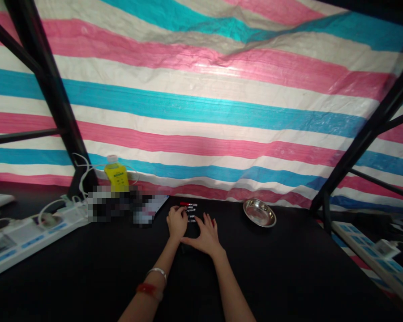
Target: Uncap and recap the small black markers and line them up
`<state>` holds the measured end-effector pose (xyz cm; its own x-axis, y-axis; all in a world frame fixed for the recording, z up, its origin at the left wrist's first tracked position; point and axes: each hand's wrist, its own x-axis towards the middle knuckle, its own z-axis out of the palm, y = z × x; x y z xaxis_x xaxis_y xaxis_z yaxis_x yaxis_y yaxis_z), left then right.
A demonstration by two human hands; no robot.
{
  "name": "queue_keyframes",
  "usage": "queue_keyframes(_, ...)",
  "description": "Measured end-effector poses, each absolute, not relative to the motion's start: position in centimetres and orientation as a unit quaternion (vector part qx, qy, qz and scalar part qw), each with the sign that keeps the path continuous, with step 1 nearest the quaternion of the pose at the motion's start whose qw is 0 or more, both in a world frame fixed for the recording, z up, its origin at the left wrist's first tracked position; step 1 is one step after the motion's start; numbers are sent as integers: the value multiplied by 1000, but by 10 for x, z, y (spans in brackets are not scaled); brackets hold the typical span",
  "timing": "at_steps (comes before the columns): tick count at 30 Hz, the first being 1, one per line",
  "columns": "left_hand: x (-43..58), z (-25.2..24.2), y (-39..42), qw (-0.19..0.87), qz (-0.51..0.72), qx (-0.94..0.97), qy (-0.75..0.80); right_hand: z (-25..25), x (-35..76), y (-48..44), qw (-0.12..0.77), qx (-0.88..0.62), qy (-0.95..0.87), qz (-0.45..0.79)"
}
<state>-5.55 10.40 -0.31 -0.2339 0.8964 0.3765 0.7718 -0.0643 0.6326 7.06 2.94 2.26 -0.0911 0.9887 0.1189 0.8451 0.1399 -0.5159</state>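
Several small pen-like sticks lie in a short column on the black table, the farthest one a red stick and the nearer ones dark with silvery ends. Over their left ends rests my left hand, its fingers curled together; whatever is under them is hidden. Just right of the sticks, my right hand has its fingers spread, the thumb reaching toward my left wrist, with nothing seen in it. A small dark thing lies below the thumb, too dim to make out.
A round metal dish stands at the right back. Left of the hands are a flat card-like item, a blurred-out patch and a yellow bottle. Power strips with cables line the left side, another the right. Black frame bars rise on both sides.
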Motion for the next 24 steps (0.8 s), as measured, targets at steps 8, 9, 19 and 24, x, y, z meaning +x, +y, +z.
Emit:
queue_keyframes(8, -60, -8, 110, 125, 471, 583, 651, 9, 57, 17, 223, -610, -752, 117)
queue_keyframes(9, -59, -8, 110, 126, 468, 584, 651, 9, 57, 17, 224, -612, -750, 115)
queue_keyframes(19, -55, 1, 104, 102, 380, 607, 690, 5, 54, 19, 222, -639, -730, 93)
queue_keyframes(24, -55, 4, 101, 103, 353, 615, 698, 2, 57, 26, 228, -668, -703, 91)
